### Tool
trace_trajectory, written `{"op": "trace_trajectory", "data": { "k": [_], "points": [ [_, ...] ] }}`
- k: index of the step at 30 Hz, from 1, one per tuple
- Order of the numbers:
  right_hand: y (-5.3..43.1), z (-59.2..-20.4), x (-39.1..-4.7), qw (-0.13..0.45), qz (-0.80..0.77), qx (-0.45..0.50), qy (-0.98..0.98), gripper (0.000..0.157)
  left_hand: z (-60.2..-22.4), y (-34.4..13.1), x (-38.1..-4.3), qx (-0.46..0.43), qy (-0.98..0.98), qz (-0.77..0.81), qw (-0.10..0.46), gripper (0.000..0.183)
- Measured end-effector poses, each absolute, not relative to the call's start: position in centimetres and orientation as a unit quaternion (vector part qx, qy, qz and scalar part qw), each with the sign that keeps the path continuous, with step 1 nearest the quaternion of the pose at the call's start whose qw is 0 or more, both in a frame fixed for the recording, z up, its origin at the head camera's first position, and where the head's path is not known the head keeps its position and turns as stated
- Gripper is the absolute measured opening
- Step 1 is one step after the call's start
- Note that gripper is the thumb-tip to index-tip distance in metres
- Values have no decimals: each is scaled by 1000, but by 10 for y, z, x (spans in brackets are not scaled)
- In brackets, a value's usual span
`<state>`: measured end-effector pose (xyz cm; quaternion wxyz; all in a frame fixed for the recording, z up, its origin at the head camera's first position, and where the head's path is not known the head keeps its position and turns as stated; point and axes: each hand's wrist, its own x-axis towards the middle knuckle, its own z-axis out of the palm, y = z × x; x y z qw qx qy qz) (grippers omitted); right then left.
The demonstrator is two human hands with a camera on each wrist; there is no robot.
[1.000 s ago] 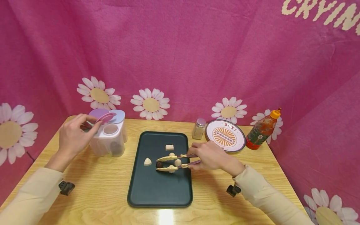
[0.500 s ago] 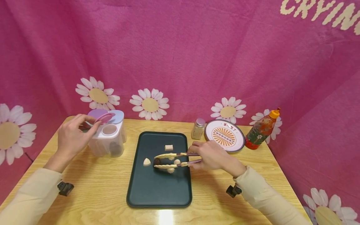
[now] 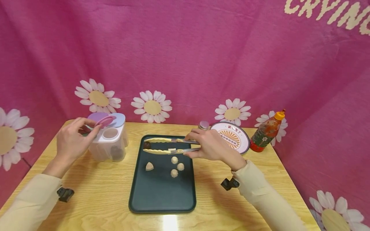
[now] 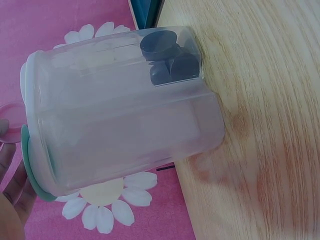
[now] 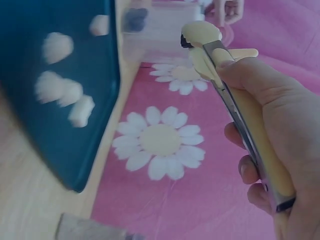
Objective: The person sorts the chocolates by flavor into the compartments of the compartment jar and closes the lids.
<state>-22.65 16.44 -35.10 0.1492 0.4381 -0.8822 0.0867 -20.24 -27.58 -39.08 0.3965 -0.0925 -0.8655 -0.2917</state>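
My left hand [image 3: 72, 138] pinches the raised pink lid [image 3: 106, 121] of a clear storage container [image 3: 96, 150]; the round opening beside it is uncovered. Dark round pieces [image 4: 175, 60] lie inside one compartment in the left wrist view. My right hand [image 3: 212, 146] grips yellow-tipped tongs [image 3: 157, 151], which clasp a dark brown ball-like piece [image 3: 146, 145] above the far left part of a dark green tray [image 3: 162, 195]. Below the tongs, the tray bears several small cream pieces [image 3: 174, 160], one of them a triangular piece [image 3: 149, 166]. A cream block [image 3: 171, 149] is partly hidden behind the tongs.
A patterned plate [image 3: 245, 141] leans at the back right, partly behind my right hand. Right of it stands a red sauce bottle [image 3: 264, 136]. A small jar [image 3: 203, 125] shows only its top. The container's purple lid [image 3: 97, 116] and blue lid [image 3: 118, 119] are closed.
The tongs have risen from the tray's middle and moved back and left, carrying the dark piece with them. My left hand keeps holding the pink lid up.
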Motion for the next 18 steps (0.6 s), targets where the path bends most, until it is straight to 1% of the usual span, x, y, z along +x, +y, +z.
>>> {"op": "trace_trajectory", "data": {
  "k": [5,10,18],
  "points": [
    [140,-338,-240,161,109,452,-870,42,-390,-277,-201,-94,-864,-295,397,22],
    [116,-329,-253,164,123,446,-871,43,-390,-277,-202,-94,-863,-293,400,22],
    [85,-327,-269,144,122,444,-876,45,-393,-278,-203,-91,-862,-295,403,21]
  ]
}}
